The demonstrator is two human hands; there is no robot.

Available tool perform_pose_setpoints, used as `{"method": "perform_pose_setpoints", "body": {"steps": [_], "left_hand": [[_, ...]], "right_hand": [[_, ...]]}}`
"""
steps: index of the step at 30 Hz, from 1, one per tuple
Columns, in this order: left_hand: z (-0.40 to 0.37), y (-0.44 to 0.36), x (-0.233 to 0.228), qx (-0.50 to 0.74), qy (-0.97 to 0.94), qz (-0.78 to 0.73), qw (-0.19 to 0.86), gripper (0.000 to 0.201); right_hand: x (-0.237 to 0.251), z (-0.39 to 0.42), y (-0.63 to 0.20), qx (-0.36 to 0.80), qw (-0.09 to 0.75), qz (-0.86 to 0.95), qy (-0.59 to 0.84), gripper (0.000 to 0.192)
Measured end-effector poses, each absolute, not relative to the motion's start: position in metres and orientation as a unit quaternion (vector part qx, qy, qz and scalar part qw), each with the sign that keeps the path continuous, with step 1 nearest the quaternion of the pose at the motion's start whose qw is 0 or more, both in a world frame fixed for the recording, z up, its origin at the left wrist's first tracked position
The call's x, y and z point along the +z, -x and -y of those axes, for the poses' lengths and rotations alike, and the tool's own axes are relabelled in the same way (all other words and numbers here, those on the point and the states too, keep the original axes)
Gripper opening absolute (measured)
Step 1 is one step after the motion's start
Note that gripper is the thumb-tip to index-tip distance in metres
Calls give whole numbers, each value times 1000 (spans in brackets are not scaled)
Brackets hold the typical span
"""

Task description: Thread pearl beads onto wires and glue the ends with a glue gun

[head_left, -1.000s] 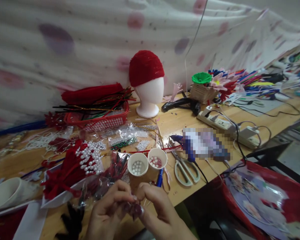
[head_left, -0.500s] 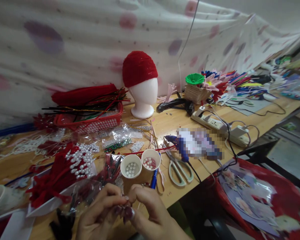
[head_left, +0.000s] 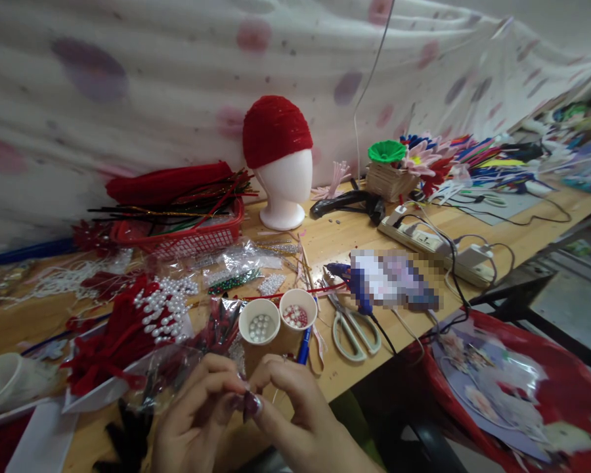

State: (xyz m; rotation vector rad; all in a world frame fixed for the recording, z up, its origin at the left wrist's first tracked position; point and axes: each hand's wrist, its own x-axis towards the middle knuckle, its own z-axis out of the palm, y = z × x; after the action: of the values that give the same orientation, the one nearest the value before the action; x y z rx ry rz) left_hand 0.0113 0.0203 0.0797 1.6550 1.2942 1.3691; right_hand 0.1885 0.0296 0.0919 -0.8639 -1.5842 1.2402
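My left hand (head_left: 197, 417) and my right hand (head_left: 295, 414) meet fingertip to fingertip at the bottom of the view, above the front edge of the wooden table (head_left: 354, 243). Between the fingertips is something very small and dark that I cannot make out. Just beyond them stand two small paper cups: the left cup (head_left: 259, 321) holds white pearls, the right cup (head_left: 298, 310) holds red and white beads. A bundle of red stems with pearl heads (head_left: 142, 322) lies to the left, partly under clear plastic bags.
Pale-handled scissors (head_left: 354, 328) and a blue pen (head_left: 304, 347) lie right of the cups. A white foam head (head_left: 280, 190) in a red hat, a red basket (head_left: 187, 236) of pipe cleaners, a power strip (head_left: 423, 240) and a red bag (head_left: 517, 387) surround the spot.
The hands stay pinched together and shift only slightly; the view has swung a little, so the table contents sit a bit differently in frame.
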Motion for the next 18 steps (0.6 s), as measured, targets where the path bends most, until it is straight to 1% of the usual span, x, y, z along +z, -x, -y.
{"method": "perform_pose_setpoints", "body": {"steps": [4,6,7,9,11,12,14,18], "left_hand": [[-21,-1,80,523,-627,-528,233,26],[-19,6,81,565,-573,-560,197,29],[-17,10,82,592,-537,-571,187,30],[-14,17,85,630,-467,-589,192,26],[-12,22,87,647,-426,-600,200,22],[-11,24,88,651,-414,-604,198,21],[-10,26,90,667,-394,-602,194,23],[-10,26,93,704,-344,-586,207,28]], "right_hand": [[94,-32,-193,489,452,659,350,9],[93,-33,-204,462,479,655,357,16],[93,-34,-210,433,514,642,369,18],[95,-36,-224,341,629,581,389,19],[98,-39,-235,241,751,493,367,21],[100,-41,-240,208,793,459,343,22],[105,-42,-245,183,835,423,300,24],[111,-40,-245,181,841,421,289,27]]}}
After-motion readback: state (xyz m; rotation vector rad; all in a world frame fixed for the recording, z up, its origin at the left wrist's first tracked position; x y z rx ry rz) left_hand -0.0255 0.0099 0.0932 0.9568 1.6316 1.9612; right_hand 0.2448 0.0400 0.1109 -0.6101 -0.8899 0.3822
